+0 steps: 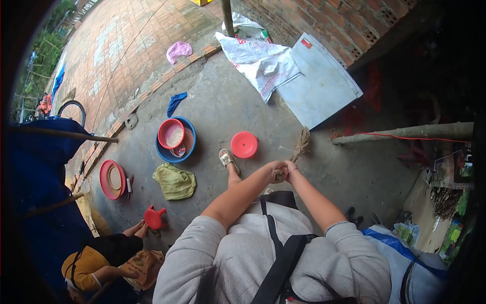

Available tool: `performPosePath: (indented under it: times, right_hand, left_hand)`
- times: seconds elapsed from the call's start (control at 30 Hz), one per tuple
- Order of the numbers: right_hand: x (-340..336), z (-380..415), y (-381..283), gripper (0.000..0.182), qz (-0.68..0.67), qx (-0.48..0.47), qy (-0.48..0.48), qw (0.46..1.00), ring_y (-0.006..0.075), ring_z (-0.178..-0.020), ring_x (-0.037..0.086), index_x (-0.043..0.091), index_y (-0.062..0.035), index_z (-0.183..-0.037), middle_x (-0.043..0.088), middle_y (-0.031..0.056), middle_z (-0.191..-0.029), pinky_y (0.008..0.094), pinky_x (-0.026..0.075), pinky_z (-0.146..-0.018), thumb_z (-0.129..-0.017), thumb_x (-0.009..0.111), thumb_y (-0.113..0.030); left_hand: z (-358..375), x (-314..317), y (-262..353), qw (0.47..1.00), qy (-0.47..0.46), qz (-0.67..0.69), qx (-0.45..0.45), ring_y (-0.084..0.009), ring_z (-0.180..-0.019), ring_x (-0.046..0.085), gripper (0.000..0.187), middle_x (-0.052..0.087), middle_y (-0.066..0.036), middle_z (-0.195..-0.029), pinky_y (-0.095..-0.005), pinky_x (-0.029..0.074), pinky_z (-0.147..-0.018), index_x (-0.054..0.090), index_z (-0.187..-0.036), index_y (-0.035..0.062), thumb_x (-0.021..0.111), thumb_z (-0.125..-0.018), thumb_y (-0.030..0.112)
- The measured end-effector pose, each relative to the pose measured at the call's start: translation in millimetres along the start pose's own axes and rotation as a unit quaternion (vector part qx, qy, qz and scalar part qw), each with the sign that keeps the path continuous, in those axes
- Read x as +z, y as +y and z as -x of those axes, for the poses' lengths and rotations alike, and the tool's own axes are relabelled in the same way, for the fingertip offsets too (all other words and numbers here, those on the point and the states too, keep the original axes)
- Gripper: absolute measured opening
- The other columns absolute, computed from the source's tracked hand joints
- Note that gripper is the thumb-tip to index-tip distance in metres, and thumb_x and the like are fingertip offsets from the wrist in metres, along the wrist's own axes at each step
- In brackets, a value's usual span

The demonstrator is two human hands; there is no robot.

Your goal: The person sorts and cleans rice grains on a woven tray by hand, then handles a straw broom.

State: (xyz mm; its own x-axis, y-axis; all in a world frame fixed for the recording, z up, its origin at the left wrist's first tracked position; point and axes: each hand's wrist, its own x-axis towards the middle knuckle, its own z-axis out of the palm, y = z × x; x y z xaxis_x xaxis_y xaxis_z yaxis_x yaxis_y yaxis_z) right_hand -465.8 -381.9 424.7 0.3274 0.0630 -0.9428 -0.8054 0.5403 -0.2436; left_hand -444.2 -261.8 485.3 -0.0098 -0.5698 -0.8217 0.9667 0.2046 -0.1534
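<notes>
My left hand point(276, 170) and my right hand point(291, 167) meet in front of me, both closed around the lower end of a pale straw-like fibre bundle point(302, 140). The bundle sticks up and away from my hands, and its frayed tip hangs over the concrete floor. My forearms are bare below grey sleeves. My sandalled foot point(228, 159) rests on the floor just left of my hands. A round red lid point(244, 144) lies on the floor close by, up and left of them.
A blue basin point(190, 150) holds a red bowl point(171, 133). Nearby lie a green cloth point(174, 182), a red tray point(105, 178) and a red scoop point(153, 218). Another person point(101, 258) crouches lower left. White sacks point(260, 61), a white board point(324, 81) and a wooden pole point(405, 134) lie ahead.
</notes>
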Motion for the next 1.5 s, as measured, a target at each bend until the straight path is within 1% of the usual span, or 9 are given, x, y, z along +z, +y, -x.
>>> performPosePath:
  times: [0.13,0.33,0.63,0.83,1.03,1.17,1.27,1.33,1.5]
  right_hand:
    - [79.4,-57.3,5.1,0.036,0.017,0.059,-0.05,0.997,0.0148,-0.046,0.059,0.057,-0.0035,-0.076,0.062,0.007,-0.062,0.0221,0.05,-0.037,-0.09,0.029,-0.021]
    - [229.6,-90.1,-20.6,0.034,0.058,0.107,-0.133,0.984,0.0261,-0.081,0.064,0.057,-0.0025,-0.094,0.064,0.0147,-0.093,0.0395,0.056,-0.072,-0.091,0.034,-0.027]
    - [379.5,-130.7,-98.9,0.033,0.149,0.104,-0.242,0.953,0.0286,-0.088,0.061,0.053,0.0013,-0.105,0.061,0.0168,-0.101,0.0422,0.052,-0.077,-0.092,0.037,-0.025]
    - [473.3,-168.7,-97.7,0.031,0.279,0.141,-0.239,0.92,0.0254,-0.058,0.062,0.049,-0.0012,-0.092,0.06,0.0144,-0.072,0.041,0.056,-0.055,-0.09,0.045,-0.032]
    - [488.2,-195.2,-158.5,0.043,0.335,0.303,-0.324,0.831,0.0324,-0.077,0.063,0.055,-0.0004,-0.097,0.063,0.0195,-0.088,0.0457,0.052,-0.072,-0.091,0.04,-0.041]
    - [458.0,-264.1,-206.2,0.047,0.222,0.281,-0.278,0.891,0.0319,-0.084,0.061,0.055,-0.0005,-0.106,0.062,0.0168,-0.096,0.0422,0.05,-0.075,-0.094,0.033,-0.04]
    - [465.3,-85.8,-303.1,0.048,0.323,0.108,-0.239,0.909,0.0301,-0.085,0.061,0.055,-0.0002,-0.106,0.061,0.0169,-0.098,0.0414,0.05,-0.074,-0.094,0.031,-0.04]
    - [426.4,-200.0,-303.4,0.048,0.057,0.352,-0.415,0.837,0.0294,-0.085,0.061,0.053,-0.0005,-0.109,0.062,0.0161,-0.095,0.0414,0.051,-0.072,-0.094,0.029,-0.04]
    - [444.5,-158.7,-321.8,0.049,0.28,0.216,-0.209,0.912,0.0303,-0.08,0.062,0.051,0.0,-0.107,0.062,0.0167,-0.091,0.0457,0.052,-0.069,-0.094,0.03,-0.042]
  left_hand:
    - [33.1,-60.9,76.4,0.998,-0.025,0.028,-0.055,-0.0148,-0.048,0.056,0.029,0.053,-0.002,-0.054,-0.0273,0.053,-0.045,0.044,-0.056,0.0104,0.052,-0.083,0.016]
    - [184.0,-69.1,164.4,0.997,0.018,0.033,0.063,-0.0131,-0.05,0.055,0.012,0.053,-0.003,-0.062,-0.0248,0.051,-0.044,0.05,-0.073,0.008,0.048,-0.083,0.014]
    - [261.3,-83.4,266.0,0.95,0.021,0.231,0.211,-0.0125,-0.045,0.055,0.023,0.055,-0.003,-0.058,-0.0281,0.052,-0.044,0.051,-0.075,0.0065,0.046,-0.091,0.023]
    - [256.5,-109.8,315.2,0.895,0.0,0.327,0.305,-0.0121,-0.046,0.055,0.024,0.055,-0.002,-0.059,-0.0272,0.049,-0.042,0.053,-0.079,0.0081,0.044,-0.091,0.027]
    - [172.9,-100.9,390.1,0.835,0.168,0.36,0.38,-0.0212,-0.055,0.061,0.024,0.059,-0.008,-0.066,-0.0377,0.054,-0.052,0.054,-0.086,0.0034,0.042,-0.091,0.023]
    - [147.3,-51.6,439.3,0.862,0.14,0.293,0.39,-0.0241,-0.058,0.063,0.021,0.059,-0.013,-0.068,-0.0376,0.055,-0.054,0.053,-0.082,-0.0025,0.039,-0.088,0.012]
    - [107.6,-21.6,461.0,0.866,0.101,0.263,0.413,-0.023,-0.052,0.061,0.021,0.057,-0.012,-0.063,-0.036,0.053,-0.047,0.051,-0.079,-0.0041,0.04,-0.089,0.01]
    - [129.6,15.2,461.7,0.883,0.136,0.259,0.368,-0.0213,-0.052,0.059,0.022,0.058,-0.011,-0.068,-0.0344,0.054,-0.05,0.052,-0.08,-0.0021,0.044,-0.09,0.016]
    - [122.0,1.5,454.5,0.882,0.071,0.291,0.365,-0.0197,-0.048,0.057,0.018,0.057,-0.009,-0.064,-0.0331,0.052,-0.045,0.051,-0.08,-0.0008,0.049,-0.087,0.016]
